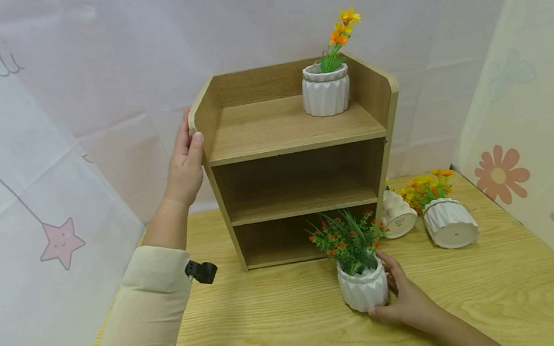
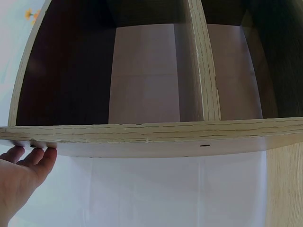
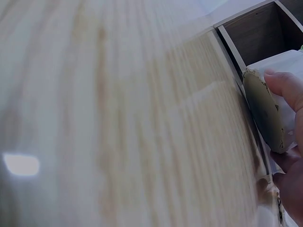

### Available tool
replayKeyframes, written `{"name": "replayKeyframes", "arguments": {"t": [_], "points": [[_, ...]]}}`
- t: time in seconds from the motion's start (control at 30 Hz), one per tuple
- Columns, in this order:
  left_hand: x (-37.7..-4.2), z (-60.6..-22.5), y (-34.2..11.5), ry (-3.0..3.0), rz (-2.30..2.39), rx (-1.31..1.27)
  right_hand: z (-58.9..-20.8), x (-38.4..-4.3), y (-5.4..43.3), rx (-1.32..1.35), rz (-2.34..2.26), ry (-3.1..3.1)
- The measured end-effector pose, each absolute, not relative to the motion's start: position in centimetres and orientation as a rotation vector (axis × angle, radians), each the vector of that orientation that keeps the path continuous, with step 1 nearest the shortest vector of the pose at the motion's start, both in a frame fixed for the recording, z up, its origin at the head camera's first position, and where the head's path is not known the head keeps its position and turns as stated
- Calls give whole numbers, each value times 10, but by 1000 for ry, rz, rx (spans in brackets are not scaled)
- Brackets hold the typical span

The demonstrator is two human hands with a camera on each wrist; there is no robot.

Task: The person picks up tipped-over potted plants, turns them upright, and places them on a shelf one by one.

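Note:
My left hand point(image 1: 185, 168) rests its fingers against the outer left side of a small wooden shelf point(image 1: 297, 149), near the top; the left wrist view shows the fingertips touching that panel. My right hand point(image 1: 409, 301) grips a potted plant point(image 1: 361, 286) by its white ribbed pot, thumb and fingers on opposite sides. Green leaves and small red flowers rise from it before the bottom compartment. The pot's flat base point(image 3: 262, 111) shows in the right wrist view, lifted off the table. On the shelf's top right stands a white pot with orange-yellow flowers point(image 1: 326, 92).
Right of the shelf, a white pot with yellow-orange flowers point(image 1: 451, 223) lies tipped on the wooden table point(image 1: 276, 315). Another white pot point(image 1: 398, 215) lies beside it, against the shelf's side. Printed cloth point(image 1: 255, 16) hangs behind and along both sides.

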State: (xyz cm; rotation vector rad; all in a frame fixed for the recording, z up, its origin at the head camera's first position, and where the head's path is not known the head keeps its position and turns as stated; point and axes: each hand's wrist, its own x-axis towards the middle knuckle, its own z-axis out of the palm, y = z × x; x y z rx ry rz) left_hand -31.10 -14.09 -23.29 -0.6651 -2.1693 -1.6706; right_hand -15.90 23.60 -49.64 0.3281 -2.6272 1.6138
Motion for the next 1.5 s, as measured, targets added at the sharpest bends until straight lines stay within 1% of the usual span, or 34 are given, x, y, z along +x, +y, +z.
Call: {"name": "replayKeyframes", "arguments": {"t": [0.3,0.53,0.83,1.1,1.5], "points": [[-310,-232,-140,-2168,-1679,-662,-495,-160,235,255,1541,-2695],[-311,-232,-141,-2177,-1681,-658,-500,-161,235,277,1545,-2697],[-310,-232,-142,-2184,-1672,-665,-502,-159,232,236,1521,-2698],[-309,-232,-141,-2190,-1685,-661,-497,-156,233,180,1636,-2722],[-308,-232,-142,-2191,-1680,-660,-495,-157,229,149,1638,-2714]]}}
